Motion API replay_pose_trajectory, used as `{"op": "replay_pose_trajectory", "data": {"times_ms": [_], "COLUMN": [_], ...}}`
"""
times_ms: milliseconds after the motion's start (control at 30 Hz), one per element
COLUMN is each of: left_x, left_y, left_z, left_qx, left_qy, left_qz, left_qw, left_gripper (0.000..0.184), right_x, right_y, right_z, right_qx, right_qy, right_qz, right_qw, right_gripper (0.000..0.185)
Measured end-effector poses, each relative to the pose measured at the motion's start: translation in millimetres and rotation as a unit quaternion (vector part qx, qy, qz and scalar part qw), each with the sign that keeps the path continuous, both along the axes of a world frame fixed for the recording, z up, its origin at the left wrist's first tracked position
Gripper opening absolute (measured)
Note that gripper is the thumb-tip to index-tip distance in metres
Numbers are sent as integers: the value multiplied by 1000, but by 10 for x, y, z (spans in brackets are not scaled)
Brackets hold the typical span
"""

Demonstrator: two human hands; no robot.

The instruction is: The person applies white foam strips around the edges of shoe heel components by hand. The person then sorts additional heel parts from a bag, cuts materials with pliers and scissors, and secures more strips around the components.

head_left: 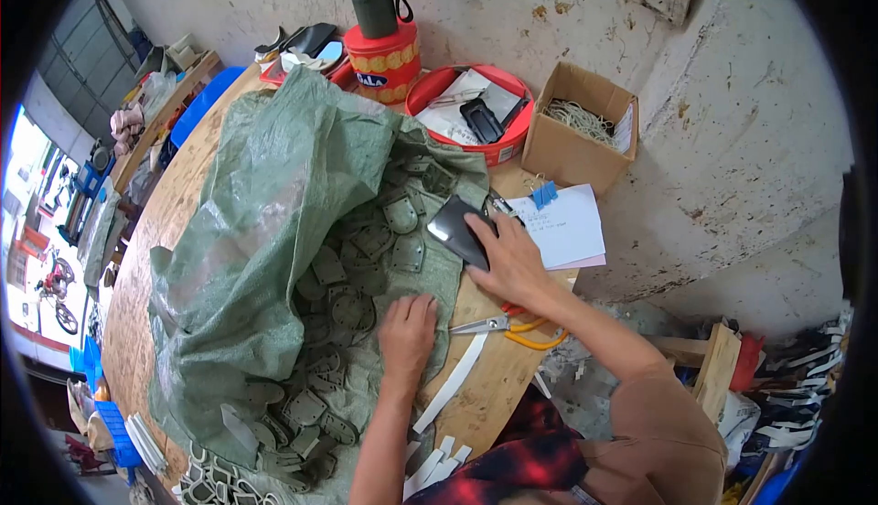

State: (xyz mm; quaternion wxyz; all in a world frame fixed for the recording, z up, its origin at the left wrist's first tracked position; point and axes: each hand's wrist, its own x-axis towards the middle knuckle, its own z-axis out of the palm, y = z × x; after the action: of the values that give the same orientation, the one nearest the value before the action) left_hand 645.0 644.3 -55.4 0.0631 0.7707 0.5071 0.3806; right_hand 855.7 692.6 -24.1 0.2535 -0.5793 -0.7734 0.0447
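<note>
Black and glossy, a flat, rectangular, phone-like slab [457,231] lies beneath the right hand [508,253], whose fingers are spread over its upper side with the thumb near its lower edge; I cannot tell whether they grip it or merely rest there. To that hand's left and below it, the left hand [408,331] lies palm down on a green woven-plastic sack [256,249], fingers close together and slightly bent; whether it pinches the cloth is hidden.

Left of the left hand, and also beyond it, many flat, olive-grey pieces with rounded ends [402,216] lie in a loose heap at the sack's opening, some overlapping. Just right of the left hand, steel scissors with orange handles [540,338] lie with their blades toward it, on the near side of the right forearm. A long white strip [453,386] runs from beside those blades toward the person, on the bare wooden tabletop [494,391].

Beside the right hand, on its right, is a white sheet of paper with handwriting [569,231], a blue binder clip [544,196] at its far edge. Farther beyond that hand stand an open brown cardboard box of pale cord [576,171] and a round red plastic basin [519,136].
</note>
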Motion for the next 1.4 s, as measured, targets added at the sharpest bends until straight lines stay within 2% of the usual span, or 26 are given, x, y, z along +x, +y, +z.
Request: {"op": "replay_pose_trajectory", "data": {"times_ms": [167, 200, 267, 333, 400, 467, 567, 633, 667, 700, 833, 933, 1033, 1133, 1167, 1267, 1400], "left_x": [-7, -8, -9, -10, -9, -8, -4, -3, -11, -22, -24, -20, -20, -35, -37, -35, -37], "left_y": [4, 10, 17, 19, 25, 37, 35, 40, 42, 39, 61, 79, 60, 78, 80, 74, 57], "left_z": [50, 55, 58, 49, 42, 41, 50, 47, 55, 69, 66, 78, 90, 70, 58, 70, 76], "left_qx": [-27, -31, -41, -48, -50, -48, -62, -73, -76, -81, -81, -84, -98, -85, -77, -98, -115], "left_qy": [-35, -43, -45, -49, -53, -66, -75, -76, -73, -71, -83, -93, -93, -95, -97, -102, -97], "left_qz": [3, 3, 6, 10, 13, 10, 17, 20, 16, 13, 12, 14, 14, 11, 8, 12, 13], "left_qw": [999, 999, 998, 998, 997, 997, 995, 994, 994, 994, 993, 992, 991, 992, 992, 990, 989], "left_gripper": [14, 14, 14, 14, 14, 13, 13, 13, 13, 13, 14, 14, 14, 14, 14, 14, 15], "right_x": [70, 93, 172, 239, 274, 323, 339, 389, 332, 309, 354, 323, 447, 506, 570, 510, 761], "right_y": [35, 124, 483, 1062, 1689, 2317, 2941, 3211, 3230, 3258, 3398, 3245, 3304, 3270, 3325, 2809, 2880], "right_z": [77, 101, 221, 276, 376, 270, 114, -34, 9, 73, 41, 245, 236, 523, 564, 947, 752], "right_qx": [-1, -4, -7, 90, 49, 34, -17, -42, -55, -129, -126, -87, -21, -53, -106, -202, -305], "right_qy": [-35, -7, 48, 64, 50, -2, -106, -161, -188, -211, -300, -403, -366, -333, -312, -327, -247], "right_qz": [30, 28, 26, 11, -12, -47, -63, -30, -13, -17, 10, 8, 32, 86, 98, 14, 57], "right_qw": [999, 1000, 998, 994, 997, 998, 992, 986, 980, 969, 946, 911, 930, 937, 939, 923, 918], "right_gripper": [71, 68, 61, 50, 42, 33, 33, 34, 35, 40, 45, 43, 35, 25, 22, 27, 33]}}
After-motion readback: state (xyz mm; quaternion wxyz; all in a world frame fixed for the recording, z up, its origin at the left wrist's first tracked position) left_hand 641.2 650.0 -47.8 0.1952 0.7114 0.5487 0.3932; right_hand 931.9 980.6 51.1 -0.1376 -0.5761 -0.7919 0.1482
